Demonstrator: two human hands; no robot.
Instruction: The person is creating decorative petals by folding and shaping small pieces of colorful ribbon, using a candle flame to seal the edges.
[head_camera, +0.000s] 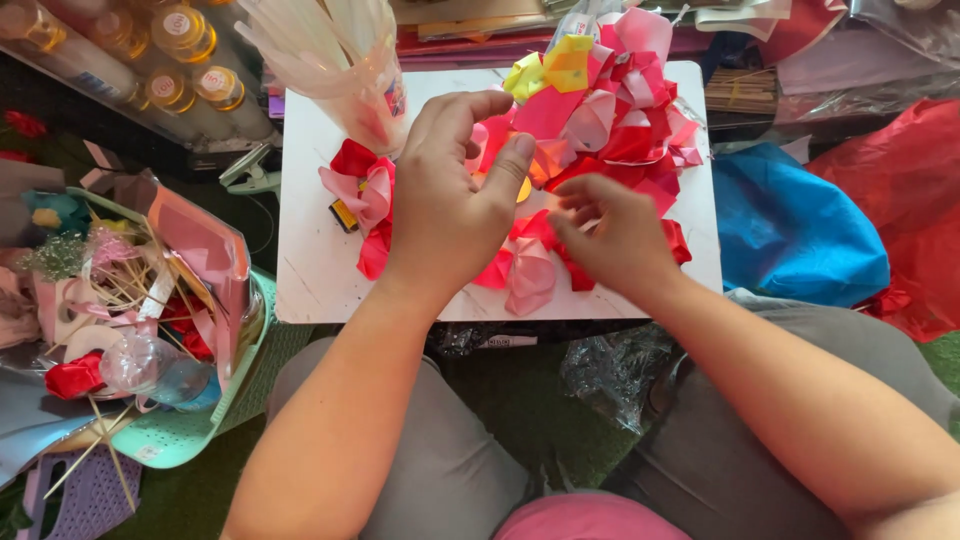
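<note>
My left hand (450, 195) hovers over a small white table (310, 260), fingers curled and thumb pressed against a small orange-pink folded paper piece (545, 160). My right hand (615, 235) rests just to its right, fingertips pinching red folded paper (535, 228) near the table's front. A heap of folded red, pink and yellow paper pieces (620, 110) covers the table's far right. Loose pink and red folded pieces (365, 190) lie to the left of my left hand, and one pink piece (530, 278) sits at the front edge.
A clear cup of glue sticks (345, 60) stands at the table's back left. Bottles (180, 60) lie beyond it. A green basket (190, 430) with wrapped flowers and sticks sits on the floor at left. Blue (800, 230) and red (910, 200) bags lie at right.
</note>
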